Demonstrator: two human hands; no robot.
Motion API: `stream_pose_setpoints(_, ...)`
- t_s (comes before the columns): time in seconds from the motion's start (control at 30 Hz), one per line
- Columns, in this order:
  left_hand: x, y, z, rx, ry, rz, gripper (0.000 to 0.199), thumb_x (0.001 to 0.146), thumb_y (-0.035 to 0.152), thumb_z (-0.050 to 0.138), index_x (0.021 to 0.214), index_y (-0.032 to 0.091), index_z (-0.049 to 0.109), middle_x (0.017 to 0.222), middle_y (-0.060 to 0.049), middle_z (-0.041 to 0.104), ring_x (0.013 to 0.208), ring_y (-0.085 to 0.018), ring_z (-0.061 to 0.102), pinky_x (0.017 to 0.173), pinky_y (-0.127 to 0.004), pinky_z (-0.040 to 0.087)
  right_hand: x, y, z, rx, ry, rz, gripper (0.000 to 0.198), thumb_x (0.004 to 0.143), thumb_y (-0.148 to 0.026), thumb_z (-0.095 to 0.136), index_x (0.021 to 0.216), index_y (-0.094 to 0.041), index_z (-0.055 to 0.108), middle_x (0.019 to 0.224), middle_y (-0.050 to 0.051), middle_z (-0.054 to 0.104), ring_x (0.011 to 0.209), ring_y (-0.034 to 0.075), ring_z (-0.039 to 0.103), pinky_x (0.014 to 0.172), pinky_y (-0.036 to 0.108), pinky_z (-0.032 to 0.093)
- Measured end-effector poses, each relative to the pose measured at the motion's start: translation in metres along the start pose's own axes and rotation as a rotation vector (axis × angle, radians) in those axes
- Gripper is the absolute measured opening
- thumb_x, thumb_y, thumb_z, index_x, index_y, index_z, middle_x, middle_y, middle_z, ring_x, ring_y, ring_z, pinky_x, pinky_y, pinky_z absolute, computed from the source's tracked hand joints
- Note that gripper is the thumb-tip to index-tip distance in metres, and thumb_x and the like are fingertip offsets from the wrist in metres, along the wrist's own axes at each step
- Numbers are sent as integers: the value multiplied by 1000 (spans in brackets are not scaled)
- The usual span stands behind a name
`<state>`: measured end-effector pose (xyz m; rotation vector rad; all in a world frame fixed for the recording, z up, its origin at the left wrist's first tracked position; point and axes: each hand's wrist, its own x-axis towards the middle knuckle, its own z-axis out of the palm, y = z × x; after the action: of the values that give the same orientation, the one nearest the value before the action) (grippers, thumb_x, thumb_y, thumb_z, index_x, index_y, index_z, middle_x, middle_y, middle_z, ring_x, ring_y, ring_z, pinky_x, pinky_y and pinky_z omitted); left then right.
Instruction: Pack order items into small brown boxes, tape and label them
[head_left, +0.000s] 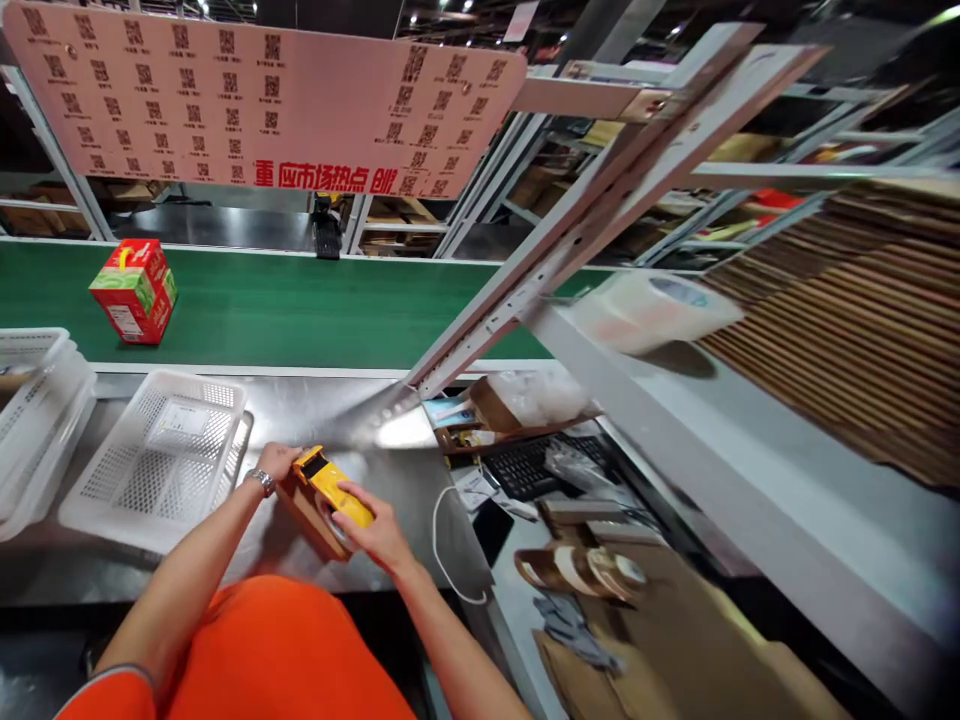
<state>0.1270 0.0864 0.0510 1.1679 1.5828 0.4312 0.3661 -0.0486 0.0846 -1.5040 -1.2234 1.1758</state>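
Note:
A yellow tape dispenser (330, 486) is gripped in my right hand (375, 525), its fingers wrapped round the near end. It lies along the top of a small brown cardboard box (306, 512), which rests tilted in view on the metal table (247, 565). My left hand (277, 461), with a watch on the wrist, is closed on the far left end of the box, close to the dispenser's head. Part of the box is hidden under the dispenser and my right hand.
White plastic baskets (82, 500) stand left of the box. Behind runs a green conveyor belt (315, 310) carrying a red carton (136, 292). A metal post (525, 290) rises ahead. On the right are a keyboard (525, 470), tape rolls (581, 572) and stacked cardboard (847, 300).

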Motion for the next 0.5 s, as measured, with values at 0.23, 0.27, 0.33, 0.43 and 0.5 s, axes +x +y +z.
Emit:
stream_pose_setpoints(0.23, 29, -19, -24, 110, 118, -55, 37, 107, 42, 64, 82, 20, 78, 92, -13, 83, 108, -30, 82, 93, -36, 60, -16, -5, -8, -126, 0, 116, 45, 69, -44, 94, 110, -26, 97, 93, 7, 91, 74, 29, 81, 74, 44, 71)
stream_pose_setpoints(0.27, 29, -23, -19, 113, 105, -69, 37, 107, 43, 67, 80, 20, 77, 91, -13, 83, 109, -31, 82, 92, -36, 60, -16, -5, -6, -125, 5, 125, 45, 68, -43, 94, 110, -26, 97, 92, 7, 91, 74, 29, 81, 74, 43, 71)
stream_pose_setpoints(0.33, 26, -29, -6, 112, 61, -101, 38, 106, 44, 70, 78, 19, 76, 84, -10, 80, 105, -31, 81, 89, -35, 60, -14, -7, -3, -110, 2, 153, 46, 68, -43, 93, 110, -25, 97, 93, 7, 91, 76, 28, 82, 75, 42, 71)
stream_pose_setpoints(0.43, 22, -37, 10, 81, -25, -154, 35, 104, 40, 73, 77, 18, 74, 74, -6, 74, 90, -29, 78, 80, -35, 60, -12, -12, -2, -68, -8, 200, 49, 67, -43, 92, 112, -23, 96, 93, 7, 91, 77, 27, 82, 78, 41, 71)
stream_pose_setpoints(0.5, 22, -42, 14, 52, -60, -183, 30, 102, 38, 76, 79, 19, 75, 72, -4, 72, 82, -26, 76, 74, -34, 58, -12, -15, -3, -59, -10, 222, 51, 66, -43, 93, 111, -21, 96, 92, 7, 91, 76, 26, 81, 79, 41, 71)
